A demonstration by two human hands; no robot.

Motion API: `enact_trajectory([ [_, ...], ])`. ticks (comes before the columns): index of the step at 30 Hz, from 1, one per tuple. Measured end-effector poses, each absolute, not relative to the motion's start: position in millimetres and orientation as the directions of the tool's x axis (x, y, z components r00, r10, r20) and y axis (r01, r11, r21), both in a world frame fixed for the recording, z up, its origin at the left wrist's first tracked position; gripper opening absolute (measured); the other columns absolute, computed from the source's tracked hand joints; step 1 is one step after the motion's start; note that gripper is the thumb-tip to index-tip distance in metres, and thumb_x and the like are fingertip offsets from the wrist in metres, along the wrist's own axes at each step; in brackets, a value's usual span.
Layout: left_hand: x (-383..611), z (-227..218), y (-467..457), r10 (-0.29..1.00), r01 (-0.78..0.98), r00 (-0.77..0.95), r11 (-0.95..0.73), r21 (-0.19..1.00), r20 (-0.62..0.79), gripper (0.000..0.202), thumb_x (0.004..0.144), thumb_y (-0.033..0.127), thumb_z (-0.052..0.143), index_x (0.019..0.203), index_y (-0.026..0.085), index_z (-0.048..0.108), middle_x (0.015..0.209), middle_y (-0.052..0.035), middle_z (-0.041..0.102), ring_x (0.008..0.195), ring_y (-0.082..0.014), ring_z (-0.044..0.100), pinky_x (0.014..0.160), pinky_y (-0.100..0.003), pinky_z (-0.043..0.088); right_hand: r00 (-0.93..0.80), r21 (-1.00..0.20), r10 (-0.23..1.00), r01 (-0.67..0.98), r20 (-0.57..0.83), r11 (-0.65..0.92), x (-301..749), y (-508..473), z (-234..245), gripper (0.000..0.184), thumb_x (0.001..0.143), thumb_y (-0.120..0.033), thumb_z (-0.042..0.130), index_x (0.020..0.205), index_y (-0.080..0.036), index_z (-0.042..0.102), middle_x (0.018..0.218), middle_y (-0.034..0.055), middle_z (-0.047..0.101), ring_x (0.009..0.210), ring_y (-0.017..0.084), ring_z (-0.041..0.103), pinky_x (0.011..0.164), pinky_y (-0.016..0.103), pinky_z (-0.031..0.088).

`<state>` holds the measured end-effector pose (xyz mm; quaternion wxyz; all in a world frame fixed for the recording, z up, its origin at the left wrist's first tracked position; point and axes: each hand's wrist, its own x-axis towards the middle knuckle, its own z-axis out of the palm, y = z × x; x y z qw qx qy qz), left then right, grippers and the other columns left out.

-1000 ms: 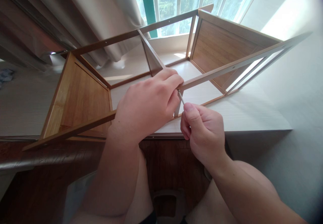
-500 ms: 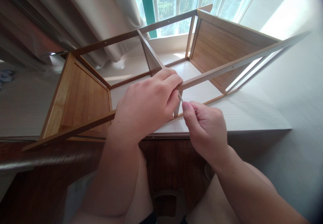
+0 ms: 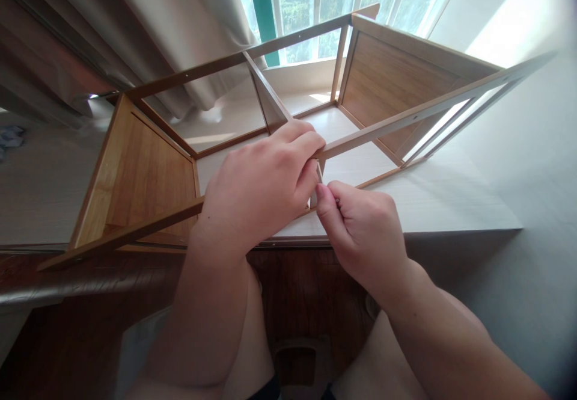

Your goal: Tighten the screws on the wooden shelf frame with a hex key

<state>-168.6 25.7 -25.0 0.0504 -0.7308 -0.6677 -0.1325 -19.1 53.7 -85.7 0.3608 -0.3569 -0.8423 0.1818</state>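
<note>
A bamboo shelf frame [image 3: 148, 171] lies on its side on a pale window ledge [image 3: 451, 201]. My left hand [image 3: 261, 186] wraps round the frame's near rail [image 3: 406, 118] where the middle divider [image 3: 268, 96] meets it. My right hand [image 3: 360, 234] is closed in a pinch on a thin metal tool [image 3: 320, 173], probably a hex key. Its tip sits just under the rail, right beside my left fingertips. Most of the tool is hidden by my fingers.
A window [image 3: 315, 3] and a grey curtain [image 3: 180, 33] stand behind the frame. A white wall [image 3: 532, 165] rises at the right. Below the ledge is a dark wood panel [image 3: 297, 292], with my knees near the bottom edge.
My right hand has moved up and to the left, closer to my left hand, so less of the metal tool shows. My left hand keeps its grip on the rail.
</note>
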Motion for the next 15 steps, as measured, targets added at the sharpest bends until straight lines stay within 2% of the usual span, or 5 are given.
enact_trajectory([
  [15, -167.0, -24.8, 25.0, 0.962, 0.99, 0.071, -0.1, 0.098, 0.265, 0.033, 0.095, 0.021, 0.041, 0.117, 0.026, 0.065, 0.129, -0.003, 0.064, 0.109, -0.0221, 0.066, 0.091, -0.035, 0.052, -0.531, -0.555, 0.712, 0.454, 0.46, 0.697, -16.1, 55.7, -85.0, 0.039, 0.1, -0.027, 0.044, 0.062, -0.02, 0.038, 0.051, -0.0041, 0.038, 0.046, 0.01, 0.033, 0.054, 0.03, 0.02],
])
